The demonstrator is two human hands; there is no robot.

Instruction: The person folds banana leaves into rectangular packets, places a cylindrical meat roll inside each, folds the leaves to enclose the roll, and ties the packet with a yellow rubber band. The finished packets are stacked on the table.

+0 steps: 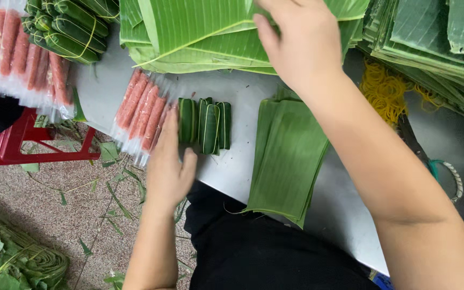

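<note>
Reaching with my left hand (168, 166), fingers spread flat against the plastic-wrapped pink sausage rolls (142, 115) on the grey table (232, 166), I lay my open right hand (302, 45) on the big banana-leaf stack (200, 32). Three tied leaf parcels (205, 124) lie finished beside them, more bundles (71, 27) sit at the far edge, and many rolls remain unwrapped. No container shows; cut leaf sheets (288, 156) wait loose nearby.
</note>
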